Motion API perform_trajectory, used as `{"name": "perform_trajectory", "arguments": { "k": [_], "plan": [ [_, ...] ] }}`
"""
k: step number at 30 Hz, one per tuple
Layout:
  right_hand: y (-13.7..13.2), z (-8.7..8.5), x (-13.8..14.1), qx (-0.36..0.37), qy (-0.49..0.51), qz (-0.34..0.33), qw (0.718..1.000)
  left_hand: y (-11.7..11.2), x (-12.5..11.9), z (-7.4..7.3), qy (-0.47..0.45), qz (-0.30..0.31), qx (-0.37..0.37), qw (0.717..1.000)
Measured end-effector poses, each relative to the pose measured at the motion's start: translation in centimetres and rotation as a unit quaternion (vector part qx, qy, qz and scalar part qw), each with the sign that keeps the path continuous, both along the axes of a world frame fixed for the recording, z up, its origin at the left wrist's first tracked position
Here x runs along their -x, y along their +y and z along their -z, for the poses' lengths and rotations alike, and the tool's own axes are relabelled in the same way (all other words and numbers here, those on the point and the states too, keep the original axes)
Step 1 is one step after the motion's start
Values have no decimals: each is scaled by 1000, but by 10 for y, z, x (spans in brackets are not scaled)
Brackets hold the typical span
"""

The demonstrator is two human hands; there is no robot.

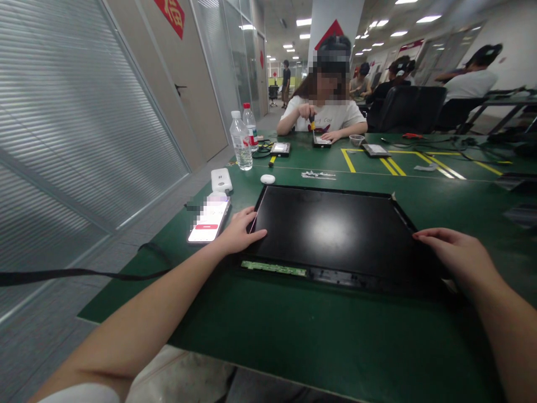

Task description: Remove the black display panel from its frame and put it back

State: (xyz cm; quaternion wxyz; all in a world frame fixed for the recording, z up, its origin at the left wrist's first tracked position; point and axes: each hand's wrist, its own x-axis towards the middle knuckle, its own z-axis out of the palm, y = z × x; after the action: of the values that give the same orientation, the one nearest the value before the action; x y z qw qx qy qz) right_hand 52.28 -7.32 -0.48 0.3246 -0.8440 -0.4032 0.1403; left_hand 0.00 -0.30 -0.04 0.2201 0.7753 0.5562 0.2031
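Note:
A large black flat panel [335, 229], like a bare monitor screen, lies flat on the green table [293, 336] in front of me. A narrow green circuit strip [273, 268] runs along its near edge. My left hand [238, 232] rests on the panel's left edge, fingers curled over it. My right hand [455, 256] lies flat on the panel's right edge with fingers stretched out.
A lit phone [208, 220] lies left of the panel, with a white case [221, 179] and a small white oval [267, 179] beyond. Two water bottles [242, 140] stand further back. A person [323, 106] across the table works with a screwdriver on a small device. Yellow tape lines [394, 165] mark the far table.

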Motion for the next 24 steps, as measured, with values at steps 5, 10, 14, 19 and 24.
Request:
{"name": "perform_trajectory", "arguments": {
  "k": [5,10,14,19,24],
  "plan": [
    [1,0,0,0,5,2,1000,0,-1,-1,4,0,5,1000],
    [1,2,-3,-11,-3,-2,1000,-1,-2,-2,-17,-5,7,1000],
    [1,1,-1,-25,-9,2,1000,-4,-4,-6,-23,-16,12,1000],
    [2,1,-2,1,-1,13,1000,-5,-6,-11,0,-20,19,1000],
    [3,7,-8,-19,-16,6,1000,-5,-6,-12,14,-21,16,1000]
  ]
}}
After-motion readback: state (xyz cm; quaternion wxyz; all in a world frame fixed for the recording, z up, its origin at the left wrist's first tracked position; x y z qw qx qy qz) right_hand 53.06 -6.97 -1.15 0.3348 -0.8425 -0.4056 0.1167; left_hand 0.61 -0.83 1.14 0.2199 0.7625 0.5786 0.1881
